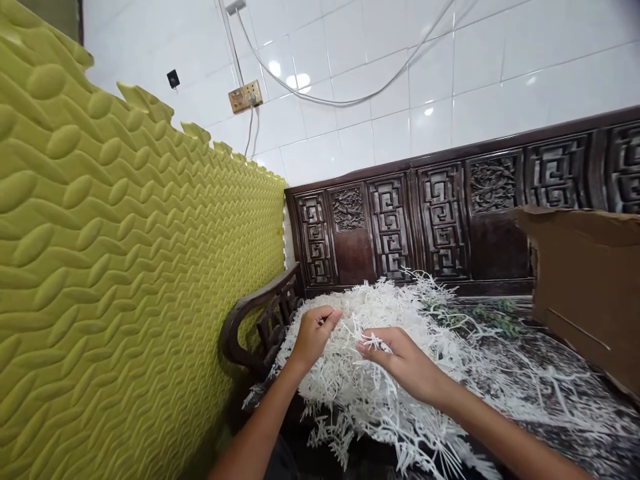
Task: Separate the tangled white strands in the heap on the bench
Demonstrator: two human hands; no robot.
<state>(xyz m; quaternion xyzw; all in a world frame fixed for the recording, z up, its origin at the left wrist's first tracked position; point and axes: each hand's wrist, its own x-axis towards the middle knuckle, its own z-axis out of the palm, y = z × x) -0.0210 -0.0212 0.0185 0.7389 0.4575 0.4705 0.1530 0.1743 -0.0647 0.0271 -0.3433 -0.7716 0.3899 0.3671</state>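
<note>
Center frame, on the carved dark-wood bench [443, 227], my left hand [314, 337] and right hand [406, 363] each pinch white plastic sprigs [380, 313] (gentle grip, strands tangled).

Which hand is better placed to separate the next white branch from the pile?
Right, probably: the right hand appears to pinch a sprig mid-pile among the white branches. The left hand sits nearer the pile's edge, closer to the carved wooden armrest.

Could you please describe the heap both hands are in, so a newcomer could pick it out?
Against the white tiled wall stands a dark carved wooden bench. On its seat lies a heap of white branching sprigs, the only spiky white mass there, with the left hand and right hand in it.
</note>
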